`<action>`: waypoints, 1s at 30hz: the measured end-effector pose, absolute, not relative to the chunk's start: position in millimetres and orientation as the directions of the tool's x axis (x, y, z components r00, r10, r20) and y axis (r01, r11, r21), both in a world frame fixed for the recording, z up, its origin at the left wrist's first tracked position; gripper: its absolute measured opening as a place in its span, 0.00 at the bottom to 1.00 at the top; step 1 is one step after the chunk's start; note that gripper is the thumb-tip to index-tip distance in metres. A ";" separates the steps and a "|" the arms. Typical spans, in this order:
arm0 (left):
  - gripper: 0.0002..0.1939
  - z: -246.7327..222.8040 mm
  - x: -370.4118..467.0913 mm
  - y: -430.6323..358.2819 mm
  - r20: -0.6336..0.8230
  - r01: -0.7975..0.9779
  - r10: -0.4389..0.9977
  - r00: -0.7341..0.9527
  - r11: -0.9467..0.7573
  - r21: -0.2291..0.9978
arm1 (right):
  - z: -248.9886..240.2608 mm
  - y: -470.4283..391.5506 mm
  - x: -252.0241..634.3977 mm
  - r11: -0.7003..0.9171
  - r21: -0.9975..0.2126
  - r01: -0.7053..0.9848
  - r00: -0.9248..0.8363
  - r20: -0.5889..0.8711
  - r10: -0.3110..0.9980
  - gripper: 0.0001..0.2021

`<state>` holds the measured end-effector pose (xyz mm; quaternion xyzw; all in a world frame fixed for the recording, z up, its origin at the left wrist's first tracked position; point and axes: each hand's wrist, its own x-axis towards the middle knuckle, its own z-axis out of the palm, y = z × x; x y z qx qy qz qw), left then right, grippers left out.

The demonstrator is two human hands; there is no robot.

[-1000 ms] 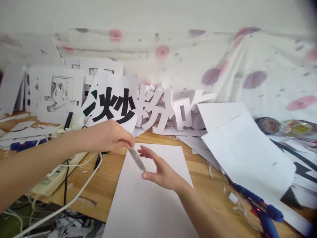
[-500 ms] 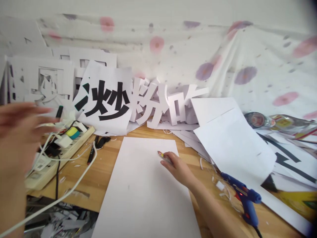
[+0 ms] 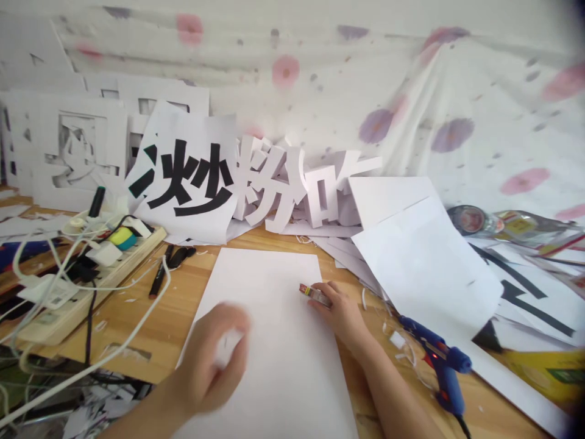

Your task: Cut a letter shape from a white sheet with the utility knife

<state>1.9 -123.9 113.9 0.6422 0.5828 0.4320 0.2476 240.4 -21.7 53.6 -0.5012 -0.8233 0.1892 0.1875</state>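
A large white board (image 3: 278,366) lies on the wooden table in front of me. My left hand (image 3: 214,360), smeared by motion, is over the board's left part with its fingers curled; between thumb and fingers there is a gap, and no object shows in it. At the board's right edge, my right hand (image 3: 338,311) is closed on a small tube-like tool (image 3: 315,294) with a red and yellow end that points left. Most of the tool's far end is hidden by my fingers.
On the left are a power strip (image 3: 98,283) with tangled white cables and a black marker (image 3: 158,278). A blue glue gun (image 3: 441,360) lies at the right. White cut-out characters (image 3: 274,183), a printed sheet (image 3: 183,171) and white sheets (image 3: 434,262) stand or lean behind.
My left hand has swung from the far left to over the board, and its fingers have curled. My right hand, still holding the tool, has shifted slightly right. The view has shifted a little.
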 end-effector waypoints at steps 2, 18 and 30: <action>0.11 102.9 22.1 -105.5 0.197 0.484 0.980 -0.034 -0.156 0.861 | 57.2 -21.6 243.8 0.430 -0.482 0.763 -0.417 0.140 0.898 0.13; 0.08 30.9 66.8 -11.0 -0.061 -0.010 0.998 -0.011 0.061 0.998 | 61.3 -7.5 255.4 0.358 -0.305 0.883 -0.323 0.160 0.933 0.12; 0.10 22.0 64.3 -13.6 0.000 0.096 0.999 0.045 -0.005 0.995 | 68.1 -10.4 258.9 0.314 -0.327 0.891 -0.300 0.094 0.949 0.14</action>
